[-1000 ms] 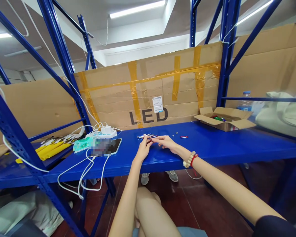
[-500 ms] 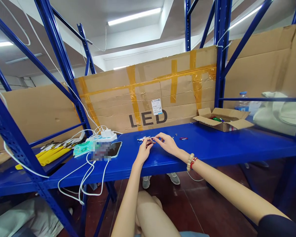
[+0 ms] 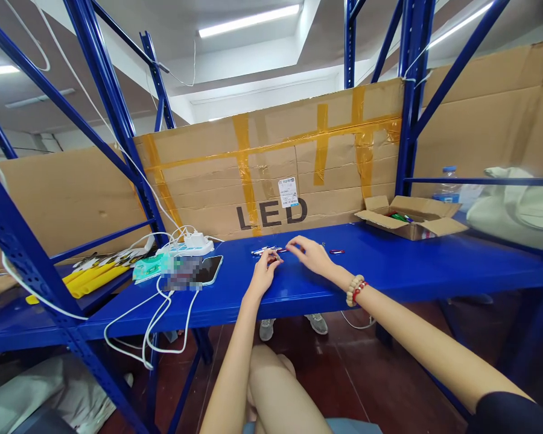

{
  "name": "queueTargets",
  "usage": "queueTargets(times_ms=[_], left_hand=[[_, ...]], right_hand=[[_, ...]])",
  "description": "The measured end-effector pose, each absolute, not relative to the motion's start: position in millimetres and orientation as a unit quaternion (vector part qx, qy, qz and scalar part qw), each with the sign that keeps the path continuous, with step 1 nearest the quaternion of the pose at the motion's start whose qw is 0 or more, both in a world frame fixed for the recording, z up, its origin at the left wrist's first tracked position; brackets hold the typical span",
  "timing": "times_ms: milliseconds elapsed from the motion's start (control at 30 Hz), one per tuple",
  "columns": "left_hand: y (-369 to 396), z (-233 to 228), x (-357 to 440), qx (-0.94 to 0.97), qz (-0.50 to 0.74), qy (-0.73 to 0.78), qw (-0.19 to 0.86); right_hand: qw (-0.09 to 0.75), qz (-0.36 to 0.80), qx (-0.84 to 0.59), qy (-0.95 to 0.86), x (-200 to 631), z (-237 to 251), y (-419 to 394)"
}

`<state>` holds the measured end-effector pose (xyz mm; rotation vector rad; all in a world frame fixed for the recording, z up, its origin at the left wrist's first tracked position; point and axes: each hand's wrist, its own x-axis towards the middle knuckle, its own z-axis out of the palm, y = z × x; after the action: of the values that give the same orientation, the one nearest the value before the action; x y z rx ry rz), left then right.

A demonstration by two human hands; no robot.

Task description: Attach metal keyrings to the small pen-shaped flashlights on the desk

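Observation:
My left hand (image 3: 265, 272) is closed in a pinch above the blue shelf top, with a small dark red piece (image 3: 274, 260) at the fingertips. Too little of that piece shows to tell its kind. To its right, my right hand (image 3: 314, 258) hovers with fingers bent and apart, nothing visible in them. Just behind my left fingers lie several slim pens (image 3: 263, 249), white and blue with a dark red end, partly hidden. Right of my right hand a short red pen-like piece (image 3: 337, 251) rests on the surface.
On the right stands an open cardboard box (image 3: 411, 229) with green and red items inside. A phone (image 3: 210, 269), white cables and a power strip (image 3: 192, 246) occupy the left. A taped cardboard panel (image 3: 199, 193) closes off the back; blue posts rise at both sides.
My right hand has drawn away to the right from my left fingertips, and its fingers have parted. My left hand keeps its pinch. The view has shifted slightly.

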<state>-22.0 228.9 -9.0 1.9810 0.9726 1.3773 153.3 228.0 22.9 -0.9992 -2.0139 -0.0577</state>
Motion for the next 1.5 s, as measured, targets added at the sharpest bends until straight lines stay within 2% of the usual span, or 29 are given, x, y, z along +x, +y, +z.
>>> queueTargets(times_ms=[67, 167, 267, 433, 833, 1033, 1233, 1500], left_hand=[[230.3, -10.4, -22.4, 0.725, 0.511, 0.369, 0.279], [231.1, -11.0, -22.4, 0.722, 0.505, 0.379, 0.283], [231.3, -11.3, -21.9, 0.717, 0.501, 0.393, 0.284], [230.1, -11.9, -21.2, 0.714, 0.496, 0.402, 0.287], [220.5, -5.1, -19.6, 0.721, 0.479, 0.431, 0.254], [223.3, -7.2, -21.4, 0.745, 0.458, 0.42, 0.243], [224.2, -7.5, -22.4, 0.756, 0.449, 0.389, 0.273], [219.9, -5.8, -22.5, 0.757, 0.45, 0.388, 0.273]], right_hand=[[0.443, -0.021, -0.487, -0.752, 162.6, 22.7, 236.0], [0.347, -0.057, -0.581, -0.734, 174.9, 12.9, 246.7], [0.261, -0.078, -0.592, -0.759, 180.3, -1.0, 253.7], [0.23, -0.08, -0.569, -0.786, 178.8, -9.6, 258.2], [0.234, -0.096, -0.53, -0.81, 178.1, -3.2, 247.8], [0.265, -0.083, -0.465, -0.84, 176.4, -1.3, 239.1], [0.261, -0.085, -0.573, -0.773, 175.3, -1.7, 237.4], [0.305, -0.024, -0.547, -0.779, 177.7, -4.6, 239.4]])
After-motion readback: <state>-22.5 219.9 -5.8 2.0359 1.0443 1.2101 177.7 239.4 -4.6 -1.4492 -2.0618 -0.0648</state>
